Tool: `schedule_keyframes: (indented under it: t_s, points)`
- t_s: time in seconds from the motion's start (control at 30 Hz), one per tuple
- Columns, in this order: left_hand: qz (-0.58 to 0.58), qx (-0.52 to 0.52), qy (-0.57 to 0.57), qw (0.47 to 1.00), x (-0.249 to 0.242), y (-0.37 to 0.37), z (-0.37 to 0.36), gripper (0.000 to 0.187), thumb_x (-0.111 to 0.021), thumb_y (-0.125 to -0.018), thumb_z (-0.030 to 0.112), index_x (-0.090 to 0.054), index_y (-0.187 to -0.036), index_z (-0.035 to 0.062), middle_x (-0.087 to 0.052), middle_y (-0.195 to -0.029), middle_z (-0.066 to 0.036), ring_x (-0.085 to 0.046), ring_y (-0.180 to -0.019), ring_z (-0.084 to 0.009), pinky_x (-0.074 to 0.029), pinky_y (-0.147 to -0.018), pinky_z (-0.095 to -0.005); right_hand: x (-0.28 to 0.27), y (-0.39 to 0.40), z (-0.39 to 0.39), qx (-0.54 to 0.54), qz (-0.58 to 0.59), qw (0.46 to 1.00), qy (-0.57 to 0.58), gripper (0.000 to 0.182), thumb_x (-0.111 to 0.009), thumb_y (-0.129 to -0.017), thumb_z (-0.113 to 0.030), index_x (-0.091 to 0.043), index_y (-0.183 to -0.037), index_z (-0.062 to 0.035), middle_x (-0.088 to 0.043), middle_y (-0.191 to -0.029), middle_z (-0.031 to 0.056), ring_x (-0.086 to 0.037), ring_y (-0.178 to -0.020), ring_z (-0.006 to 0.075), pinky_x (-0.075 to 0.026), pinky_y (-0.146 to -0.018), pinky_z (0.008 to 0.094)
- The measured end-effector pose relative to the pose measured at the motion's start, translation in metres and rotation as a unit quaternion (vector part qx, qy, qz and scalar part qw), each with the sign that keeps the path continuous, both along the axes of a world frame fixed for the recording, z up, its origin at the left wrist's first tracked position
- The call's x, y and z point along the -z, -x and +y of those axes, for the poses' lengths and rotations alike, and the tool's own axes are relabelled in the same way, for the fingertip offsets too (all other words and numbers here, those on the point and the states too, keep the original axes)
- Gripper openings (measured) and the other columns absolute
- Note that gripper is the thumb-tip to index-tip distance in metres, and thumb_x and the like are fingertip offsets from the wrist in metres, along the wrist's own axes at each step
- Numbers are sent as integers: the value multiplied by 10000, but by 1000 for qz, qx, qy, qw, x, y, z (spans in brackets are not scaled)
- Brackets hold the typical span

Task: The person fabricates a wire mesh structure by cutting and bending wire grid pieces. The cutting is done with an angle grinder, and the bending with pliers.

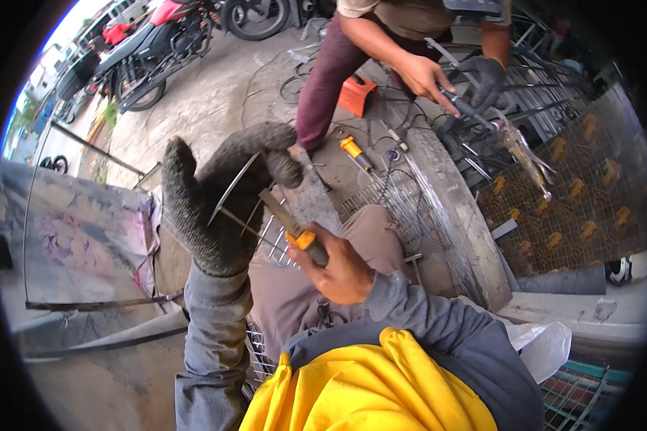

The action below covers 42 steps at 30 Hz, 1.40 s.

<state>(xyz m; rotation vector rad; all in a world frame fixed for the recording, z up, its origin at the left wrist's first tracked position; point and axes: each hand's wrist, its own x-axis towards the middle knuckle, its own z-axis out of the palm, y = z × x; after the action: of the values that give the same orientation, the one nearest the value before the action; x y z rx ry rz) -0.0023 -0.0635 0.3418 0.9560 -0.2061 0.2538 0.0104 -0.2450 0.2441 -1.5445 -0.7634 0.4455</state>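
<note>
My left hand (226,194), in a dark grey knit glove, is raised palm towards me with the fingers curled and the thumb apart. Across its palm lies a thin curved metal strip (231,188) with a slim rod crossing it, and the fingers hold its upper end. My right hand (334,267) is bare and closed around a flat-bladed tool (305,242) with a yellow-and-grey handle. Its metal blade points up and left, close to the glove and the rod. Behind them, a white wire grid (273,241) is partly hidden by my hands and legs.
Opposite me, a co-worker's bare hand (428,77) and gloved hand (484,77) hold a tool above metal bars. A yellow-handled tool (354,149) and an orange object (356,95) lie on the ground among cables. Motorcycles (154,54) stand at upper left.
</note>
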Motion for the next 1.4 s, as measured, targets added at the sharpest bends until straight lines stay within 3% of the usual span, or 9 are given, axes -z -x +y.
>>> schedule_keyframes:
  t_s: [0.03,0.17,0.27,0.6,0.73,0.9,1.03,1.1,1.4]
  points:
    - [1,12,-1,1000,1,0,5,964,-242,-999,729,-508,-1389,-111,-678,-1196,-245,-655,-1104,-357,-440,-1058,-514,-10,-3,-1,-22,18,999,21,252,-626,-989,-209,-542,-1130,-17,-642,-924,250,-638,-922,487,-509,-774,468]
    - [24,-117,21,993,13,10,26,1003,-253,-966,787,-429,-1485,-52,-594,-1369,-245,-582,-1255,-378,-410,-1098,-524,-8,-6,-3,10,44,998,40,257,-607,-1006,-240,-574,-1122,-14,-655,-923,170,-662,-855,332,-511,-801,399]
    - [49,-211,-200,955,38,29,13,672,-645,-989,439,-456,-1475,15,-586,-1385,-161,-597,-1223,-248,-480,-1036,-392,-9,-10,-2,18,82,996,38,251,-604,-1009,-242,-576,-1101,-11,-658,-914,132,-648,-835,259,-504,-784,373]
    - [143,-388,-184,891,80,20,-46,315,-525,-1077,304,-635,-1149,19,-661,-897,-46,-585,-721,-118,-486,-621,-303,-9,-4,4,31,48,997,44,180,-615,-971,-138,-562,-1094,-17,-662,-903,145,-659,-815,272,-507,-758,381]
    - [164,-393,-239,873,82,22,-42,318,-490,-1078,248,-606,-1131,-43,-671,-931,-168,-666,-761,-245,-525,-716,-369,-15,-4,1,24,31,998,49,187,-617,-967,-135,-562,-1099,-14,-661,-901,138,-652,-814,250,-504,-759,372]
    - [-93,-620,-599,498,141,14,-31,596,-572,-897,-54,-450,-1480,-55,-522,-1418,-318,-606,-1158,-462,-476,-970,-526,-12,-2,-2,18,35,999,22,198,-633,-955,-131,-563,-1101,-18,-639,-896,84,-597,-811,169,-491,-767,324]
    - [-98,-606,-599,514,128,13,-23,475,-573,-936,-28,-507,-1405,-57,-649,-1228,-275,-675,-981,-395,-535,-853,-470,-13,-6,-7,-4,104,994,36,196,-641,-951,-130,-564,-1096,-22,-621,-895,54,-575,-815,137,-485,-767,304]
    - [-54,-481,-519,704,120,14,-18,271,-549,-998,41,-584,-1250,-54,-709,-976,-204,-681,-771,-321,-552,-699,-394,-18,-13,-10,-35,141,988,46,195,-645,-948,-127,-567,-1094,-23,-609,-890,37,-565,-821,120,-480,-773,289]
    - [111,-384,-235,886,88,-2,-43,297,-688,-980,301,-685,-1037,10,-676,-848,-75,-624,-773,-146,-503,-699,-310,-15,-26,-8,-36,201,978,39,198,-635,-994,-205,-568,-1096,-49,-551,-780,-7,-494,-647,84,-429,-599,262]
